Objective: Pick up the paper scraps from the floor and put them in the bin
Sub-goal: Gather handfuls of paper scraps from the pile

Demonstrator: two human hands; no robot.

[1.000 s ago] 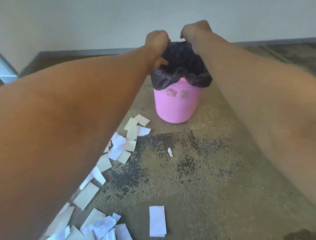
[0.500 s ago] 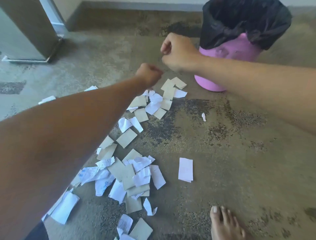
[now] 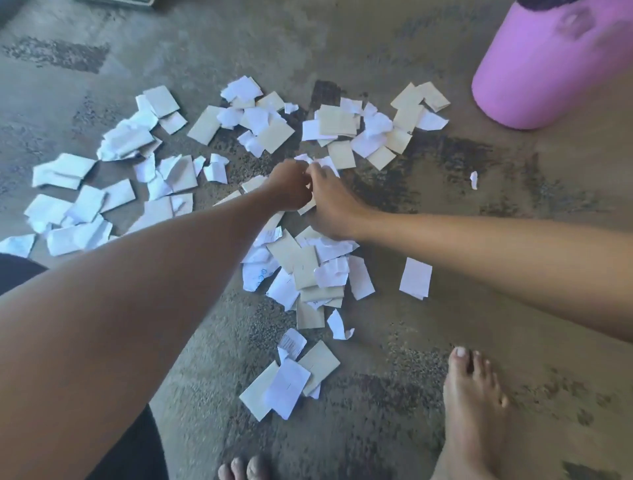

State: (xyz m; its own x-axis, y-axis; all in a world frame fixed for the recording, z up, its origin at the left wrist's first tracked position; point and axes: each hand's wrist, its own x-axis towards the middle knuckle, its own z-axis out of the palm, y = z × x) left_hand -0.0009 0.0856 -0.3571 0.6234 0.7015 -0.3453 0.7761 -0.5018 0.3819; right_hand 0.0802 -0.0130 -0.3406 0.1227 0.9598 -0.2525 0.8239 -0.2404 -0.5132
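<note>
Paper scraps (image 3: 337, 125): white and pale beige, some with blue ink marks. Bin (image 3: 534, 68): pink, with black liner (image 3: 544, 3). Floor (image 3: 445, 240): grey-brown, with dark speckled patches.

Left hand (image 3: 289, 186) and right hand (image 3: 330, 202) side by side, down among paper scraps (image 3: 310, 265) scattered on mottled floor (image 3: 428, 377); fingers curled, grip unclear. Pink bin (image 3: 544, 72) upper right. Bare foot (image 3: 474, 416) lower right

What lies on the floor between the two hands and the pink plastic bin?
In the head view, white and beige paper scraps lie between the hands and the pink plastic bin; next to the bin, bare mottled floor.
</note>
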